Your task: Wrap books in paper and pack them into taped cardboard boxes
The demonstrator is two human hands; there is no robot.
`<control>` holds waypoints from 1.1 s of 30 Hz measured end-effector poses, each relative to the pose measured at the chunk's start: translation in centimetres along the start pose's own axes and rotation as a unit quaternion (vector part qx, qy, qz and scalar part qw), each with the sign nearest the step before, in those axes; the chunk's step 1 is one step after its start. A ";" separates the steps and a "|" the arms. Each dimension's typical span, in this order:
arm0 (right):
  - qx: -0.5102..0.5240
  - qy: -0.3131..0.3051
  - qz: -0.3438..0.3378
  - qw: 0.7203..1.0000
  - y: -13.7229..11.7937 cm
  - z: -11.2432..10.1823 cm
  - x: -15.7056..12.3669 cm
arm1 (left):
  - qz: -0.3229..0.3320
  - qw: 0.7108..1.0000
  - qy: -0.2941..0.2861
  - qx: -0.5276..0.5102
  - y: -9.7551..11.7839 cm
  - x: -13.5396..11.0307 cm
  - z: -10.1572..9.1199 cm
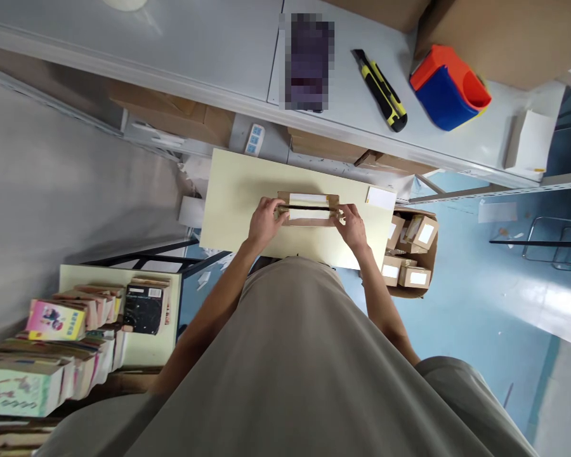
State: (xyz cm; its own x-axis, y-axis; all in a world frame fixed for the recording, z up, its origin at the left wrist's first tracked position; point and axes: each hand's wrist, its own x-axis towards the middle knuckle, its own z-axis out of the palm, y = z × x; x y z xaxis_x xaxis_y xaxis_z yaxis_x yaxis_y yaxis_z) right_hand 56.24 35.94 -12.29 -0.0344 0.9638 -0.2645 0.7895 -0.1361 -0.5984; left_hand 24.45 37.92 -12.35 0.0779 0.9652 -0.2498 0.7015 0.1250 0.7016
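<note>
A small brown cardboard box lies on the pale yellow tabletop in front of my body. A dark gap runs lengthwise between its two top flaps, which carry white patches. My left hand grips the box's left end, fingers bent along the flap edge. At the opposite end, my right hand has thumb and fingers curled on the corner by the gap. Whatever the box contains is hidden.
A yellow-black utility knife, a red-blue tape dispenser and a pixelated dark object are on the grey shelf. Several taped boxes fill a carton at right. Books are stacked lower left. A white card lies on the tabletop.
</note>
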 end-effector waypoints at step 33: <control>0.315 0.046 0.081 0.944 4.9 4.1 1.5 | -0.177 0.935 0.130 -0.277 -2.9 0.3 4.1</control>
State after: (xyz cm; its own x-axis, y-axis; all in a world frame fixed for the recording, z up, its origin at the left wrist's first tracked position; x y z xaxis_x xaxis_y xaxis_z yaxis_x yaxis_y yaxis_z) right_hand 57.50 35.76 -18.72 0.1320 0.9307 -0.3412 0.2572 -0.3646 -0.8949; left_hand 25.39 36.89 -17.21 -0.3153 0.8548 -0.4122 0.1702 0.4783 0.8615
